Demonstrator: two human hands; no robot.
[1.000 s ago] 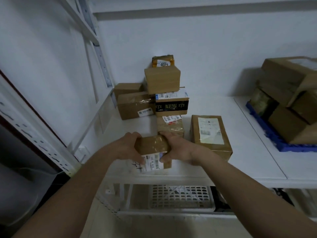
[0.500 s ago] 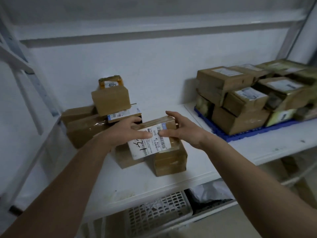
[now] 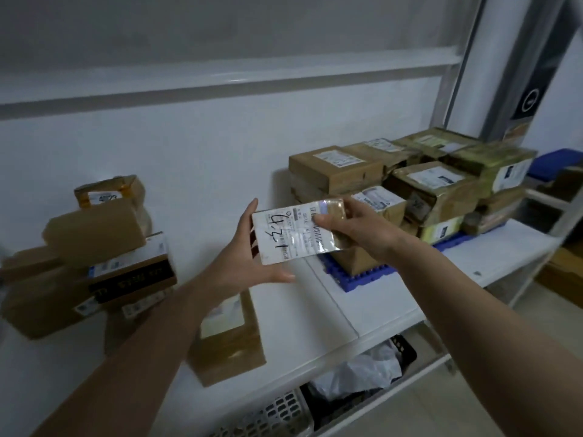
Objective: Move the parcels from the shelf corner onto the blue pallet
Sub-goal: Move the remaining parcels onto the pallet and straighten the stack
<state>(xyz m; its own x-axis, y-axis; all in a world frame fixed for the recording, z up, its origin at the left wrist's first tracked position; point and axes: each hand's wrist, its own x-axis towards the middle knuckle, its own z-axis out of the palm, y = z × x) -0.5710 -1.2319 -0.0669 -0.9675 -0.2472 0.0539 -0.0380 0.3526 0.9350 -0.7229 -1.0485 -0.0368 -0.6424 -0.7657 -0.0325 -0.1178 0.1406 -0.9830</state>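
Parcel [image 3: 295, 234]: in air between corner and pallet [image 3: 356, 275]; my right hand [image 3: 356, 228] grips it, left hand [image 3: 249, 247] cradles its end, fingers straight. Pallet stacked with many parcels. Corner stack [image 3: 94, 257]: several left to move.

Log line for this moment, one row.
phase: carry | held: labelled parcel | right hand grips | left hand supports | target: blue pallet
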